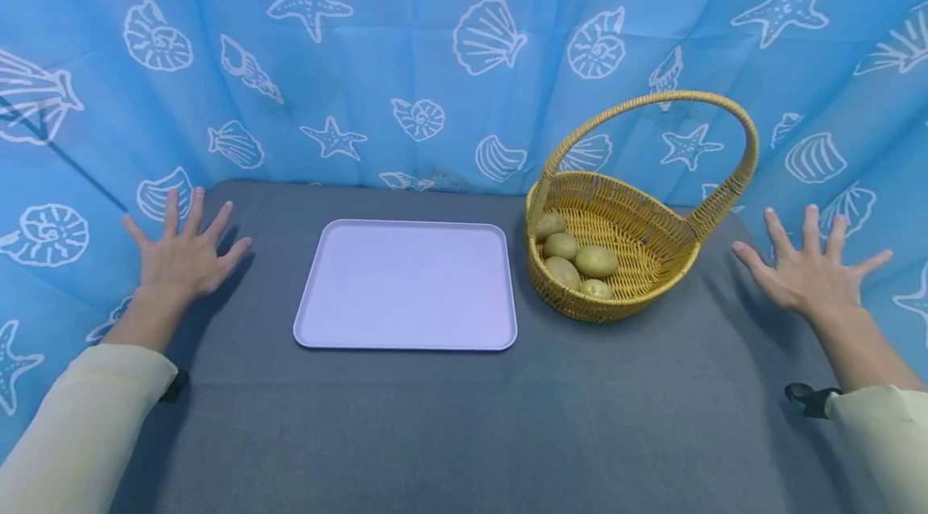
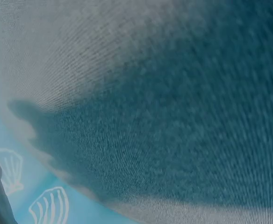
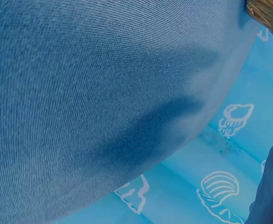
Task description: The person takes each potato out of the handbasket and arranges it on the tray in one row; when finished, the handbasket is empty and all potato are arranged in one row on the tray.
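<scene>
My left hand [image 1: 181,256] is spread wide over the table's left edge, fingers straight and nothing in it. On the far right my right hand [image 1: 815,272] is spread the same way, also holding nothing. Nearest the left hand lies a flat lilac tray [image 1: 406,285] with nothing on it. A yellow wicker basket [image 1: 612,309] with a tall arched handle stands between the tray and the right hand. Several potatoes [image 1: 596,261] are heaped in its left side. A corner of the basket [image 3: 269,18] shows in the right wrist view.
The grey cloth-covered table [image 1: 464,425] spreads beneath everything. Behind it and along both sides hangs a blue curtain [image 1: 406,71] printed with white shells and starfish. The basket's handle [image 1: 652,99] rises high in front of the curtain.
</scene>
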`<state>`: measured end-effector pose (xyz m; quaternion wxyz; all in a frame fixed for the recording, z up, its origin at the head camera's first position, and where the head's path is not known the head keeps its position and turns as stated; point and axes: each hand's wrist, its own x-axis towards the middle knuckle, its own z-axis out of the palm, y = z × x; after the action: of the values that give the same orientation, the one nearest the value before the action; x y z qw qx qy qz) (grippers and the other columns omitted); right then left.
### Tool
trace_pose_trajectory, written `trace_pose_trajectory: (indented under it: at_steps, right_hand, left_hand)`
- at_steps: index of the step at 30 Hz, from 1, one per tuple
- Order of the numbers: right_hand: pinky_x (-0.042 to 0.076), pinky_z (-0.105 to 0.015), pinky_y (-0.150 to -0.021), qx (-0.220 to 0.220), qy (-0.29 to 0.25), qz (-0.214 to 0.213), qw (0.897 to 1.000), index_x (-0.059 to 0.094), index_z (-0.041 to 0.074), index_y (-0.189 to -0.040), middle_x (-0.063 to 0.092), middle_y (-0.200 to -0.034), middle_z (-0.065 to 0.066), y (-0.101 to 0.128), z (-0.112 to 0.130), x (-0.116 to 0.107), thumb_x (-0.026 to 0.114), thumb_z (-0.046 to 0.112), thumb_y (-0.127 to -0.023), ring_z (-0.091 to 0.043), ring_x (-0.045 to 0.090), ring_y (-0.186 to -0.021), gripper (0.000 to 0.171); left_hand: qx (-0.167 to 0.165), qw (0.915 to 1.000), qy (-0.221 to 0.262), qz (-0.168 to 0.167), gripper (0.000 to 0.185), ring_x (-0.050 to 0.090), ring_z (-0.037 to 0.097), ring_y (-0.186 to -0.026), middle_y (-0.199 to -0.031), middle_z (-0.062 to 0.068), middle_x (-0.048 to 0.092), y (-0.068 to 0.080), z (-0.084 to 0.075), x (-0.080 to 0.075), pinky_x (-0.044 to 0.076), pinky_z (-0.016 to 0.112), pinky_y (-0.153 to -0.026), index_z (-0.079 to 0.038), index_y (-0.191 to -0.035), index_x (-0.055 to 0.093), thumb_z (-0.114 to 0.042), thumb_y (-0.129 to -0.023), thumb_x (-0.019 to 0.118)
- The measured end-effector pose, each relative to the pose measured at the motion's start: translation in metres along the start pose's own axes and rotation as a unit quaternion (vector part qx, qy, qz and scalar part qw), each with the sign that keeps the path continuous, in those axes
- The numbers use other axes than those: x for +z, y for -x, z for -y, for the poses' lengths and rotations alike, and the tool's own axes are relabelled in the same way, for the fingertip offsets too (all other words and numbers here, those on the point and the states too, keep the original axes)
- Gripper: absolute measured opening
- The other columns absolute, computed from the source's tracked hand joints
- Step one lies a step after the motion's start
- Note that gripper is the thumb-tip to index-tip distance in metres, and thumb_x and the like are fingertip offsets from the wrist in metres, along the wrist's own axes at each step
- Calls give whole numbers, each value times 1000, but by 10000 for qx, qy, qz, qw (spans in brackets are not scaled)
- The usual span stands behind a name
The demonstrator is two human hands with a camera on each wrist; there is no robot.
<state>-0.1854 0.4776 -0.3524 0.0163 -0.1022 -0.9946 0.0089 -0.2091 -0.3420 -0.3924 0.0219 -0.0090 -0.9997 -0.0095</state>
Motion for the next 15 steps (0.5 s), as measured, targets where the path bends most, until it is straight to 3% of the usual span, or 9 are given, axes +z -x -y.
trace_pose_trajectory:
  at_steps: [15]
  right_hand:
    - [-17, -82, -97, -207, 110, -426, 9988, -14, 17, -157, -29, -155, -26, 13, 11, -22, 24, 80, -91, -47, -33, -140, 99]
  left_hand:
    - [166, 9994, -252, -167, 79, -24, 40, -147, -164, 16, -16, 0, -8, -12, -24, 76, -98, -16, -161, 13, -64, -100, 29]
